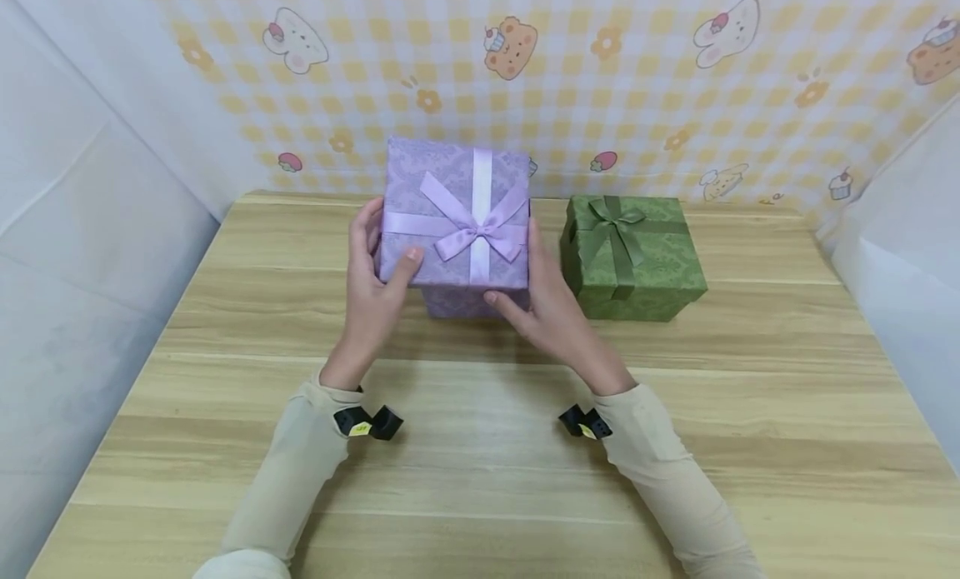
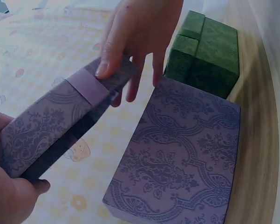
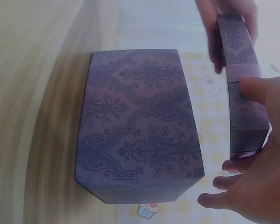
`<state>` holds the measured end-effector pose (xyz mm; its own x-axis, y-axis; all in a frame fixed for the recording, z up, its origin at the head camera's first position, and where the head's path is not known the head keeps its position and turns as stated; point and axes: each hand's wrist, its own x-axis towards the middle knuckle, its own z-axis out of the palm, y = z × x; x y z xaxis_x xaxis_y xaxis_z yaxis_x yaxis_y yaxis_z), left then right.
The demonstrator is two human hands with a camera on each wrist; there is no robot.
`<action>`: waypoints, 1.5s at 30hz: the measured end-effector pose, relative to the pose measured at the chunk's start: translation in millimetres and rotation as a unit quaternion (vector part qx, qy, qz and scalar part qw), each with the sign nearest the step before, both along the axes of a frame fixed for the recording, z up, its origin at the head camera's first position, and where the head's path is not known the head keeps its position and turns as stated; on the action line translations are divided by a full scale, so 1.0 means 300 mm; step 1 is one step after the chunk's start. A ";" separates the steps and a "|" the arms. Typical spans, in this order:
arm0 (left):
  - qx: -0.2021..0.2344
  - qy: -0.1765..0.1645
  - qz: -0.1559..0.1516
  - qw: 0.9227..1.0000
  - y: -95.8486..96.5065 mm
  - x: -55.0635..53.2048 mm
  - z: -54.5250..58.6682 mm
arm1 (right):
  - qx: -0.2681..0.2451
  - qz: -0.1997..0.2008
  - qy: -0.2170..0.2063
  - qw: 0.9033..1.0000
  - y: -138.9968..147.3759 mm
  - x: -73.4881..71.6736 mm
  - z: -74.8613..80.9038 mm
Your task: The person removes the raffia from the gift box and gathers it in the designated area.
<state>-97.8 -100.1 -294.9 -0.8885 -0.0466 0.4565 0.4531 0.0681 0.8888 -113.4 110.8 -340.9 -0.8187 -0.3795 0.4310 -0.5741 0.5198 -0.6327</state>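
A purple damask-patterned gift box lid (image 1: 435,192) with a lilac ribbon bow is held between both hands, raised above its matching box base (image 3: 140,112). At the lid's left side, my left hand (image 1: 372,283) grips it, thumb on the top face and fingers around the edge. My right hand (image 1: 546,300) holds the opposite side, its thumb at the front edge. A gap shows between lid and base in both wrist views. The base stands upright on the table, its inside hidden from every view.
A green gift box (image 1: 663,258) with a dark green bow, lid on, stands right of the purple one. Both are near the back of the wooden table (image 1: 480,479). Behind hangs a yellow checked cloth (image 1: 375,54); white sheeting (image 1: 82,229) borders the sides.
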 end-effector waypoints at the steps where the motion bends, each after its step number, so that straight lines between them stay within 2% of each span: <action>1: 0.002 0.013 0.001 1.000 -0.002 0.002 0.000 | 0.004 0.001 -0.005 1.000 -0.001 0.001 0.000; 4: -0.001 0.072 0.007 0.997 -0.011 -0.003 -0.010 | 0.019 0.006 -0.035 0.999 0.000 0.008 0.007; 6: -0.002 0.115 0.010 0.993 -0.015 -0.009 -0.018 | 0.012 0.016 -0.074 0.997 0.010 0.013 0.018; 9: -0.011 0.181 0.019 0.983 -0.012 -0.015 -0.029 | -0.039 0.035 -0.134 0.990 0.037 0.017 0.043; 11: -0.008 0.220 0.020 0.975 -0.004 -0.012 -0.028 | -0.085 0.043 -0.150 0.984 0.060 0.015 0.061; 15: -0.013 0.294 0.011 0.956 0.015 0.002 -0.022 | -0.166 0.043 -0.119 0.978 0.104 0.006 0.091; 20: -0.040 0.360 0.008 0.932 0.030 0.020 -0.019 | -0.215 0.043 -0.064 0.974 0.146 0.008 0.122; 22: -0.051 0.384 0.000 0.922 0.035 0.025 -0.021 | -0.232 0.054 -0.052 0.970 0.154 0.010 0.135; 23: -0.053 0.395 -0.015 0.917 0.038 0.027 -0.022 | -0.247 0.062 -0.057 0.965 0.158 0.011 0.141; 25: -0.079 0.419 -0.037 0.904 0.043 0.029 -0.026 | -0.292 0.090 -0.085 0.948 0.163 0.013 0.152; 26: -0.096 0.436 -0.043 0.894 0.046 0.030 -0.027 | -0.319 0.107 -0.108 0.935 0.165 0.015 0.158; 29: -0.147 0.487 -0.050 0.860 0.057 0.031 -0.028 | -0.393 0.155 -0.184 0.888 0.177 0.022 0.169; 30: -0.166 0.504 -0.041 0.847 0.061 0.032 -0.027 | -0.411 0.173 -0.207 0.871 0.181 0.024 0.172; 32: -0.186 0.534 -0.027 0.824 0.068 0.034 -0.022 | -0.433 0.205 -0.240 0.844 0.192 0.026 0.175; 35: -0.214 0.559 -0.009 0.801 0.073 0.038 -0.013 | -0.464 0.265 -0.273 0.800 0.206 0.025 0.174; 38: -0.252 0.566 0.012 0.785 0.072 0.044 -0.006 | -0.489 0.309 -0.299 0.759 0.213 0.024 0.173; 40: -0.281 0.565 0.022 0.775 0.071 0.046 -0.005 | -0.496 0.316 -0.311 0.746 0.212 0.024 0.174; 43: -0.313 0.564 0.029 0.764 0.071 0.048 -0.008 | -0.492 0.294 -0.327 0.752 0.203 0.027 0.178; 45: -0.325 0.565 0.033 0.757 0.073 0.048 -0.011 | -0.484 0.276 -0.330 0.762 0.196 0.030 0.180</action>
